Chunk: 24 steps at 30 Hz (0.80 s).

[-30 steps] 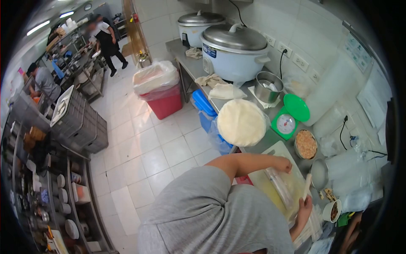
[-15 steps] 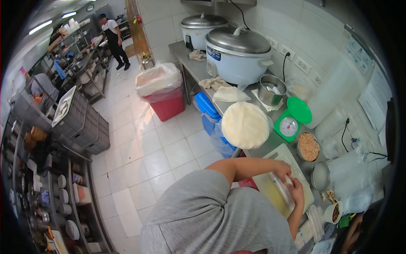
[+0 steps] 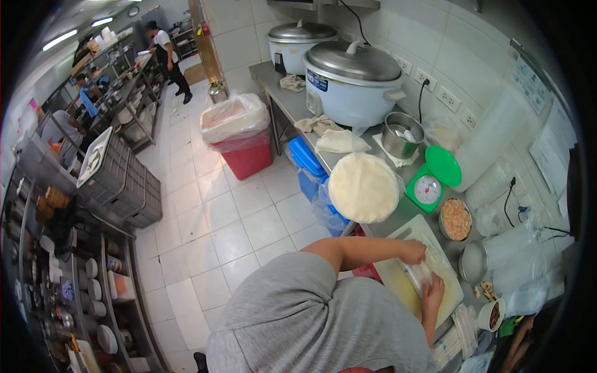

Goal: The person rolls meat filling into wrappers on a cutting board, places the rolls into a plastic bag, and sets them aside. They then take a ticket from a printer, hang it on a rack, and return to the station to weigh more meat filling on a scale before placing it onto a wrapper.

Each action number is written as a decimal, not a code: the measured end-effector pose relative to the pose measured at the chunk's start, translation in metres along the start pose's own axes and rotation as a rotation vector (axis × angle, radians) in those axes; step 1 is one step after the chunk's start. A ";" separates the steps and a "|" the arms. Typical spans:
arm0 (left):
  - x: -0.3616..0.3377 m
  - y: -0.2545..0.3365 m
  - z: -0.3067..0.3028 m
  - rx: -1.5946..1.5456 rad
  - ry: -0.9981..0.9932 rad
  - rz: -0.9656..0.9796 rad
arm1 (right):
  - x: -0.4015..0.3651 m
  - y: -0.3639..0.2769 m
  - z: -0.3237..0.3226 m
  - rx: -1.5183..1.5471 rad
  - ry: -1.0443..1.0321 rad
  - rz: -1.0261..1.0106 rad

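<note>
My left hand (image 3: 413, 252) and my right hand (image 3: 433, 290) are over a cutting board (image 3: 449, 291). Between them lies a clear plastic pack of white rolls (image 3: 420, 273). The left fingers are closed at its upper end; the right fingers curl on its lower side. Glare on the plastic hides its contents in part. To the right of the board stands a bowl of pinkish-orange filling (image 3: 456, 219). Several similar plastic-wrapped rolls (image 3: 461, 329) lie below the board. A stack of round pale wrappers (image 3: 362, 188) sits above and left of my hands.
A green scale (image 3: 428, 189), a steel pot (image 3: 402, 135), an empty-looking metal bowl (image 3: 473, 261) and a small white bowl (image 3: 491, 314) share the counter. Rice cookers (image 3: 352, 87) stand farther along. A red bin (image 3: 247, 155) is on the floor. A person (image 3: 166, 59) stands in the aisle.
My right hand has slid slightly down and apart from my left along the plastic pack, showing more of it. The person in the aisle has turned toward the left shelves.
</note>
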<state>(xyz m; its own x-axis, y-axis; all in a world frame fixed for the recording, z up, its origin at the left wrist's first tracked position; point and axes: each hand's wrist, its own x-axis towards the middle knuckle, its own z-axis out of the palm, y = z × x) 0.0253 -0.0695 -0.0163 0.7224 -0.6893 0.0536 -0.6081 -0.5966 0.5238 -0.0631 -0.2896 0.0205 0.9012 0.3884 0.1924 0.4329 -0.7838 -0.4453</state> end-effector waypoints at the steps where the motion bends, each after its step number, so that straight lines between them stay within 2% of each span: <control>1: -0.003 0.002 -0.001 0.026 -0.003 0.007 | -0.009 -0.003 0.003 -0.034 0.033 -0.023; 2: -0.006 0.004 -0.002 0.050 -0.008 0.017 | -0.015 -0.006 0.005 -0.068 0.065 -0.042; 5: -0.042 0.037 -0.022 0.169 0.153 0.214 | -0.025 -0.023 -0.003 -0.187 -0.003 -0.095; 7: -0.058 0.046 -0.032 0.259 0.168 0.306 | -0.024 -0.015 0.004 -0.215 0.019 -0.102; 11: -0.049 0.029 -0.009 0.338 0.288 0.398 | -0.024 -0.011 0.009 -0.219 0.052 -0.102; 14: -0.038 0.022 0.000 0.401 0.225 0.381 | -0.022 -0.003 0.010 -0.230 0.075 -0.144; 17: -0.033 0.023 -0.004 0.376 0.182 0.376 | -0.020 -0.006 0.001 -0.187 0.011 -0.083; 20: -0.038 0.029 -0.002 0.353 0.253 0.413 | -0.022 -0.018 -0.009 -0.183 -0.040 -0.073; 24: -0.044 0.038 -0.014 0.202 0.023 0.383 | -0.031 -0.020 -0.017 -0.086 -0.119 -0.094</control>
<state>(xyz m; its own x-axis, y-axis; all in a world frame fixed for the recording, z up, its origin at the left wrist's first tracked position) -0.0253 -0.0559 0.0138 0.4379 -0.8686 0.2320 -0.8843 -0.3697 0.2852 -0.0995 -0.2941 0.0381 0.8496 0.5131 0.1222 0.5204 -0.7779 -0.3523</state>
